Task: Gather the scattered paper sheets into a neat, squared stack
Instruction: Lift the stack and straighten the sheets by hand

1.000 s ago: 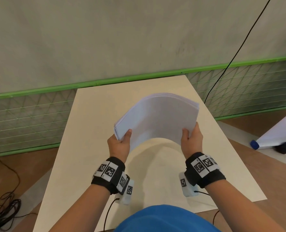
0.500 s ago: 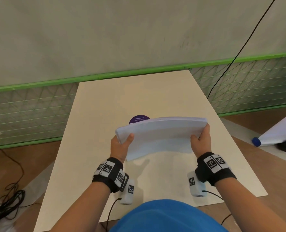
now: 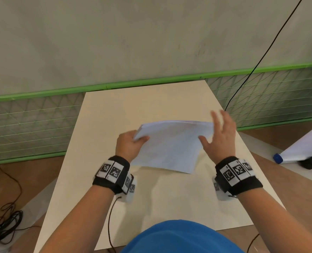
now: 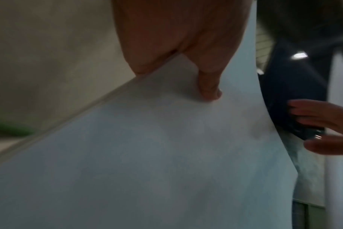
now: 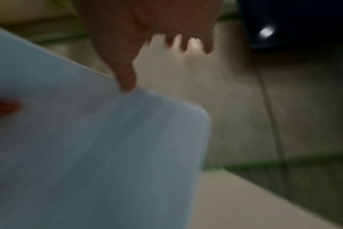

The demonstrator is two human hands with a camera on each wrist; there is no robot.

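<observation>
A stack of white paper sheets [image 3: 171, 145] is held tilted above the cream table [image 3: 151, 207], far edge up. My left hand [image 3: 131, 143] grips its left corner, thumb on top [image 4: 209, 91] and fingers underneath. My right hand [image 3: 219, 132] is at the stack's right edge with straight, spread fingers; its thumb [image 5: 127, 83] touches the top sheet [image 5: 88, 147] near the corner. In the left wrist view the right hand's fingers [image 4: 321, 124] hover just off the paper's [image 4: 147, 155] edge. The sheets' undersides are hidden.
The table's far edge meets a green-trimmed mesh fence [image 3: 32, 121] and a grey wall. A black cable [image 3: 257, 61] hangs at the right. A white roll with a blue cap [image 3: 277, 158] lies on the floor to the right, and coiled cables [image 3: 3, 227] lie at the left.
The stack has dropped and tipped from arched to nearly flat. My right hand has let go of its right edge and spread its fingers. The purple disc seen behind the stack is now hidden.
</observation>
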